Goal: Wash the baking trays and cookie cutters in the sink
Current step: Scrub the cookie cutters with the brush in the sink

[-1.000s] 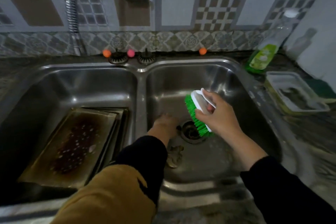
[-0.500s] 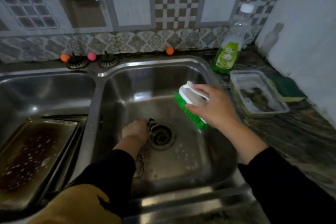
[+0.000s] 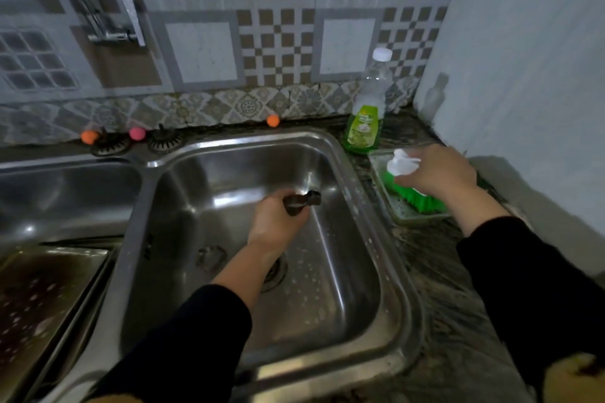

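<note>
Cookie cutter (image 3: 302, 203) gripped in left hand (image 3: 278, 222) over steel sink (image 3: 353, 180), tiled wall behind; right hand (image 3: 438, 173) grips brush (image 3: 412, 186) in tray (image 3: 406, 213) beside sink.

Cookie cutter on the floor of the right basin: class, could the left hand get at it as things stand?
Probably not at once. The left hand already grips another cookie cutter above the basin. The loose cookie cutter lies uncovered beside that forearm, so the way is free, but the hand is full.

Left hand (image 3: 275, 217) low, fingers curled in grip — right hand (image 3: 437, 170) reached out, fingers clasped downward.
</note>
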`<state>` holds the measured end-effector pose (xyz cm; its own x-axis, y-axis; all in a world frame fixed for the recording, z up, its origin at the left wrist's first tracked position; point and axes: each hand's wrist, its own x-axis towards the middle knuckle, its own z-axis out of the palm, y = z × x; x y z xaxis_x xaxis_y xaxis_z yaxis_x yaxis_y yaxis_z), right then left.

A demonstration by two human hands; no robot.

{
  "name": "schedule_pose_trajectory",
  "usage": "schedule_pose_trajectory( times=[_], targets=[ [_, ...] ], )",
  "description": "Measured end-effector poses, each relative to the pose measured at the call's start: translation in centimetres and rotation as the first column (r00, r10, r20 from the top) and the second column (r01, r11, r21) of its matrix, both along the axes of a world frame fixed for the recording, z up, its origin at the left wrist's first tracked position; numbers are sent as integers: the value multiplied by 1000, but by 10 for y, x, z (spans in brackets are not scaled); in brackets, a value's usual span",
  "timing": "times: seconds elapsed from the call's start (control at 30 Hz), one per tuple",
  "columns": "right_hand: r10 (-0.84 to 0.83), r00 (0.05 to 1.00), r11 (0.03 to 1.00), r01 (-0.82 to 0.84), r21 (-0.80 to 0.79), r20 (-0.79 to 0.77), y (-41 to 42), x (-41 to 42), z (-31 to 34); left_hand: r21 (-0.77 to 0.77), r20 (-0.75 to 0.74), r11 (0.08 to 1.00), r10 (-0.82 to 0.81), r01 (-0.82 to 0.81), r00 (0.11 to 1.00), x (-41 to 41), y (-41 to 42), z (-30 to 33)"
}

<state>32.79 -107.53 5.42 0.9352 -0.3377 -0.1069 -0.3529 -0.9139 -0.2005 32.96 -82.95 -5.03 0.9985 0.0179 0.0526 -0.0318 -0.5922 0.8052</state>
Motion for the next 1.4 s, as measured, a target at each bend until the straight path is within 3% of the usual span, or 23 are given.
schedule_pose_trajectory(
  times=[0.13,0.2,0.27,0.4,0.57,0.73,0.87,1.17,1.27,1.33,1.4],
  targets=[
    [137,952,984,-162,70,273,30,-17,13,-73,104,997,42,-35,994,-3,-7,7],
    [232,923,933,-301,199,308,58,-29,5,-90,140,996,39,-26,989,-5,-8,11],
    [303,908,899,-373,230,290,79,-31,-12,-104,161,994,-4,21,987,-9,-7,16],
    [270,905,912,-350,215,329,89,-21,-25,-26,209,1000,20,-14,978,-16,14,12],
    [364,878,855,-447,261,311,105,-25,-20,113,294,994,-39,6,955,-28,39,19],
    [369,853,828,-482,288,368,133,-31,-11,82,384,996,-7,-26,923,-36,62,30],
    [281,880,885,-392,251,384,150,-34,-10,87,394,995,11,-49,919,-40,83,30],
    [322,867,847,-444,294,380,195,-55,-9,141,448,989,-26,-42,894,-48,129,32],
    [216,879,894,-353,277,426,201,-63,-9,44,354,998,26,-45,935,-52,139,35],
    [149,868,900,-318,300,473,207,-71,-12,-133,145,982,153,-134,978,-51,138,37],
    [184,852,893,-353,278,490,218,-82,-18,-358,-132,913,157,-194,979,-49,132,38]
  ],
)
